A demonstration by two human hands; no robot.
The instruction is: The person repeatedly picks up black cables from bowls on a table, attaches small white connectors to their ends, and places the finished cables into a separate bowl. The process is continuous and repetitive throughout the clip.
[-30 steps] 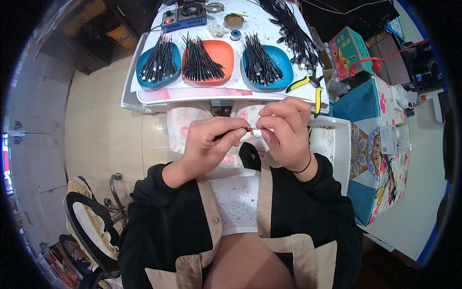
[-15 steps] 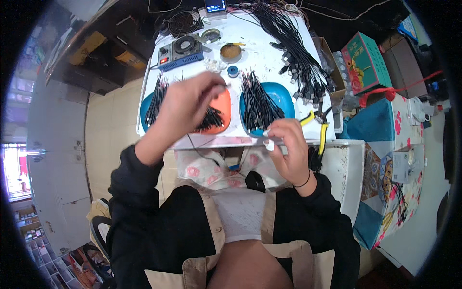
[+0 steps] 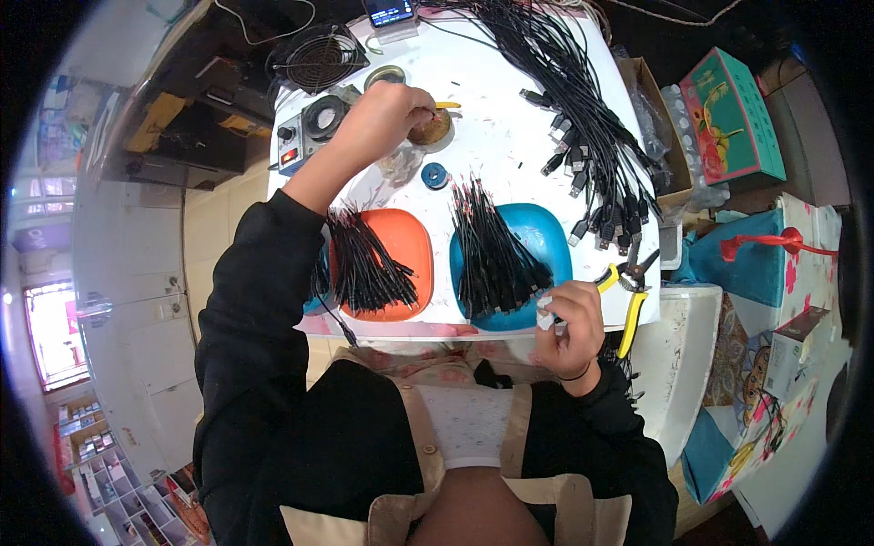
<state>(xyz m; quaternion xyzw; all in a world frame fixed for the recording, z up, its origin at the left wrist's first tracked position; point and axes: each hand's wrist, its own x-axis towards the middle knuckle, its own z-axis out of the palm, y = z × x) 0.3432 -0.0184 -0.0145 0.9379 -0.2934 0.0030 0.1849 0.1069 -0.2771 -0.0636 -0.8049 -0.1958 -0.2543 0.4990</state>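
Observation:
My left hand point(image 3: 396, 114) reaches over the table with its fingers pinched at a round tin of brown material point(image 3: 435, 133); what they hold is too small to tell. A yellow-handled tool point(image 3: 448, 105) lies across the tin. My right hand point(image 3: 574, 328), white wraps on its thumb and a fingertip, is curled at the near right edge of a blue tray point(image 3: 542, 238); its fingertips come together, and anything between them is unclear. Thin black cables point(image 3: 496, 259) with stripped ends fill that tray. More black cables point(image 3: 369, 268) lie in an orange tray point(image 3: 411, 244).
A control box point(image 3: 291, 146) with a red switch stands far left, by a fan point(image 3: 320, 59). A blue spool point(image 3: 435, 176) sits mid-table. USB cables point(image 3: 592, 118) spread at right, above yellow-handled pliers point(image 3: 635, 318). A green carton point(image 3: 733, 114) stands beyond the table.
My left hand has moved away from above the orange tray, forward to the tin. My right hand stays by the blue tray, its fingers drawn closer together. The view has shifted.

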